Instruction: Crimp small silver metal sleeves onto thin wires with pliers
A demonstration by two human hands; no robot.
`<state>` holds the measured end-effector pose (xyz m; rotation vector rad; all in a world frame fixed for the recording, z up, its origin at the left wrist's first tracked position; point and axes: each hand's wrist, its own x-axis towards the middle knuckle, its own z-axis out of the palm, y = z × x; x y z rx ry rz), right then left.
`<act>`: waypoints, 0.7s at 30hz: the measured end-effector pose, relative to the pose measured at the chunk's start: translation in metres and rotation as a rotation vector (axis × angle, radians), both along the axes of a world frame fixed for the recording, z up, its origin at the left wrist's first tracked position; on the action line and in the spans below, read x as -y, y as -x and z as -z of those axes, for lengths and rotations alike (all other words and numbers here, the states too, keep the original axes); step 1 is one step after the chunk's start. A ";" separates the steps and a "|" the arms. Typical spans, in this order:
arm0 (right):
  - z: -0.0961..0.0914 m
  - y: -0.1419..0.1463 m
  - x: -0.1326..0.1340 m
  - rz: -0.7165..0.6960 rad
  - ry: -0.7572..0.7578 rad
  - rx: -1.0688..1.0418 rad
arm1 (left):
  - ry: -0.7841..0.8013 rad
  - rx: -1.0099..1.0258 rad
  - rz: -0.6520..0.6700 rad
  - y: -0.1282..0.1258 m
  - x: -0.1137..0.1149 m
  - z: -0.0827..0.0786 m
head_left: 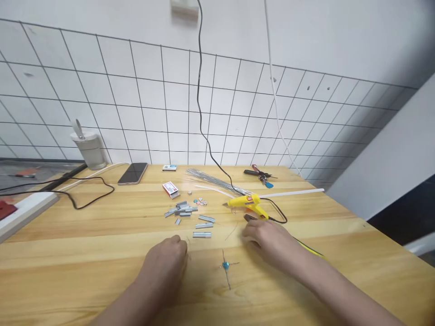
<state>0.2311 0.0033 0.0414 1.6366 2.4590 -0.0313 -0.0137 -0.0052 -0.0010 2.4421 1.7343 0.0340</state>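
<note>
My left hand [166,256] is closed in a fist low over the table; faint thin wires show beside its fingers, and what it grips is hidden. Fingers curled, my right hand [263,233] is over a tool with a dark tip [249,218] and a yellow-and-black handle [309,248], mostly covered by the hand and forearm. Between the hands lies a blue gem-like piece [225,266] with thin wire legs spreading from it. Just beyond are loose staple strips [202,235] and a short thin wire [231,232].
A yellow hot glue gun [246,201] lies beyond my right hand, near a bundle of metal wires [217,181]. Small boxes [170,190], a phone [133,174], a cup [89,151], and dark-handled pliers with keys [260,174] are farther back. A wire grid [163,108] stands against the wall.
</note>
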 end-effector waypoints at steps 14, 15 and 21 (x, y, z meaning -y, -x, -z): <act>0.020 0.023 -0.038 0.067 0.090 0.170 | 0.049 0.209 -0.136 0.000 0.001 -0.018; 0.020 0.020 -0.037 0.061 0.074 0.147 | 0.042 0.194 -0.142 -0.003 0.001 -0.018; 0.025 0.017 -0.035 0.039 -0.044 -0.016 | 0.052 0.081 -0.175 -0.005 -0.004 -0.018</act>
